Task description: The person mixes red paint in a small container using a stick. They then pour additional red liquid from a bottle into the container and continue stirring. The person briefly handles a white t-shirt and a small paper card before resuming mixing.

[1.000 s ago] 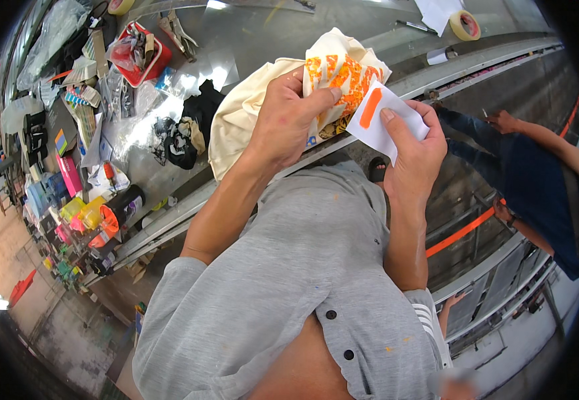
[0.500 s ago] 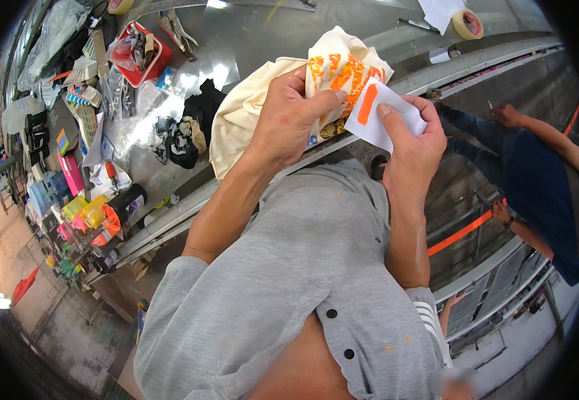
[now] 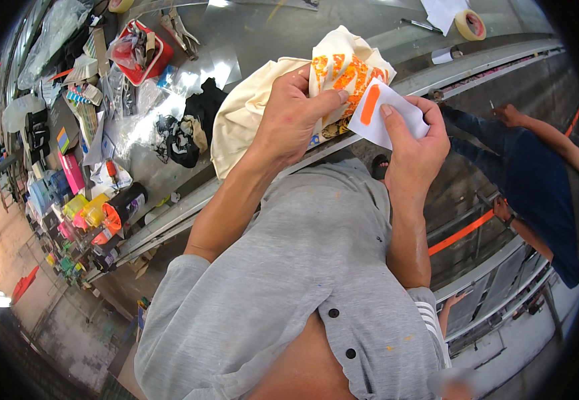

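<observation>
Wide view down past a grey shirt [image 3: 283,280] onto a metal bench [image 3: 269,30]. Much is hidden: the left hand [image 3: 296,120] covers part of a cream cloth [image 3: 244,97] at 12 o'clock, its longer fingers out of sight behind the fabric. A white card [image 3: 377,125], at 1 o'clock, blocks one end of the cloth's print; whether the two touch cannot be told. A person [image 3: 536,190] in dark clothes at 3 o'clock is cut off by the rim.

The cloth is soft and matt, bunched in rounded folds; the bench is smooth and shiny. Between 10 and 11 o'clock sit crumpled black fabric [image 3: 203,103] and, farther out, a red plastic basket [image 3: 161,67]; a round tape roll [image 3: 461,25] lies between 1 and 2.

The cloth bears speckled orange shapes, the card one solid orange bar. The left fingers pinch the cloth, thumb in front; the right hand [image 3: 415,137] grips the card, thumb across its face.
</observation>
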The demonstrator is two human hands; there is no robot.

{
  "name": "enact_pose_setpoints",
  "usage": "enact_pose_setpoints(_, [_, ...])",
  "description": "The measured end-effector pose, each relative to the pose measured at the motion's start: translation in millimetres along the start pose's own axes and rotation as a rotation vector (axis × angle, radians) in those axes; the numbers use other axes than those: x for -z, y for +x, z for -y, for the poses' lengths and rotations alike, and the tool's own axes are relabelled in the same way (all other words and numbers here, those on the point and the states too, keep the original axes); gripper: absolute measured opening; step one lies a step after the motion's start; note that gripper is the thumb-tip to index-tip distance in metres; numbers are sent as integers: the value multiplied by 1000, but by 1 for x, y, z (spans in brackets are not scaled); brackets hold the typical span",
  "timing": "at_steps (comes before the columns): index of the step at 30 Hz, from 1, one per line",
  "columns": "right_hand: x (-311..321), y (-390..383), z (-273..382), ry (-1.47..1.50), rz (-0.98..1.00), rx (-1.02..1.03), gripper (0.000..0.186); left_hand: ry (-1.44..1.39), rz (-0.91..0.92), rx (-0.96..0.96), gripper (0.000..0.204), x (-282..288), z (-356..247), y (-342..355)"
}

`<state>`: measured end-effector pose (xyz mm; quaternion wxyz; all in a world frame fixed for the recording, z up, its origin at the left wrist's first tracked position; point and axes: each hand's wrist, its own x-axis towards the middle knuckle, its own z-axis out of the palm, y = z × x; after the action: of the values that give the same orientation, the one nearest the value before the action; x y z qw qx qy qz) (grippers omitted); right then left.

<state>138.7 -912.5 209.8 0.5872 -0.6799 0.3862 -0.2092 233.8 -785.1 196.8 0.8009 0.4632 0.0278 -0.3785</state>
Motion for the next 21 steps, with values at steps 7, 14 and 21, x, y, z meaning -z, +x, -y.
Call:
enact_pose_setpoints(7, [10, 14, 0, 198, -31, -86, 27, 36, 162, -152, 22, 25, -25, 80])
enact_pose_setpoints(14, [32, 29, -24, 372, 248, -118, 21, 1087, -642, -854, 41, 64, -9, 113])
enact_pose_setpoints(21, [-103, -14, -61, 278, 692, -124, 16, 796, -608, -235, 21, 162, 83, -149])
